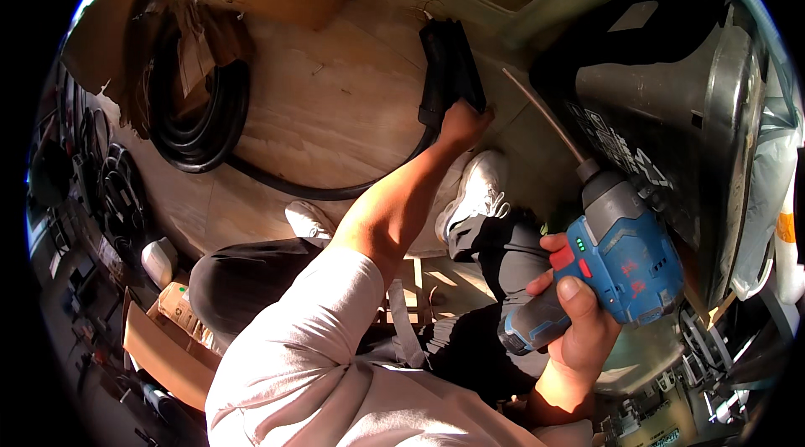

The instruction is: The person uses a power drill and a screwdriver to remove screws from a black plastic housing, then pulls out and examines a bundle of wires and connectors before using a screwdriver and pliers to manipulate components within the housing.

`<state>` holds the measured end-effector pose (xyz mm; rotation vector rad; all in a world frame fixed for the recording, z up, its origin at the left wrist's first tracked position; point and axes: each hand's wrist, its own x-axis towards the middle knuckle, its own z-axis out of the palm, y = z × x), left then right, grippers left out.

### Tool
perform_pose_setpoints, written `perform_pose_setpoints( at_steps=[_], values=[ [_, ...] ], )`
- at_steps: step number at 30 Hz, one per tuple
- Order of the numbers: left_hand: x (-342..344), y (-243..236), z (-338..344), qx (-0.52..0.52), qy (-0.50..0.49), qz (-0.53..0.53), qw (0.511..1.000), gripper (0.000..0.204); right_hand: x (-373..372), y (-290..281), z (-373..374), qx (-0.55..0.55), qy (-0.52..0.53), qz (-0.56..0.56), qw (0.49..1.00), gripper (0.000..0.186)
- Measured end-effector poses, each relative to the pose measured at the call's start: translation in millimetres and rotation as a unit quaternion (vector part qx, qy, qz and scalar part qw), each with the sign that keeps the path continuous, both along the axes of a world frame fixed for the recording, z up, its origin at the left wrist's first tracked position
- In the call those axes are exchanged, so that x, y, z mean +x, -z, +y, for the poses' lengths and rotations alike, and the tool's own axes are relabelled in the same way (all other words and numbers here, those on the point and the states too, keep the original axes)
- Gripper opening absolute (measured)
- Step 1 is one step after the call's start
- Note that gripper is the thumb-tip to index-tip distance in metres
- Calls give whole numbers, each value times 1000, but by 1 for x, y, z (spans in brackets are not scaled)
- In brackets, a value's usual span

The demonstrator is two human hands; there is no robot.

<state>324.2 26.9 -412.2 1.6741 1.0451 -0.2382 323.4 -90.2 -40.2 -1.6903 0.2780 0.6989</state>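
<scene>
While the plywood floor (335, 111) carries a coiled black hose (197, 124), the right hand (579, 325) is clenched around a blue cordless drill (616, 258), its long bit (541, 116) angled up-left toward the black bracket (449, 70) that the outstretched left hand (464, 124) grips, nearer by far.

A plywood floor (335, 120) carries everything here. A coiled black hose (201, 124) lies on it, well to the left of the left hand's fingers (470, 122), its tail curving across the boards to just below them. A black part (449, 70) stands on the floor right at those fingertips. Two white shoes (478, 191) rest on the plywood just below the fingers.
</scene>
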Motion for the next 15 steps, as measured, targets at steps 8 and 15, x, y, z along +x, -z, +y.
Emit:
perform_pose_setpoints(
  at_steps=[8,15],
  values=[
    [5,-13,15,-284,-88,-49,953,39,1,1,6,-7,-2,10,1000,60],
    [-1,-25,-13,20,-120,8,993,53,0,1,6,-16,18,14,1000,60]
  ],
)
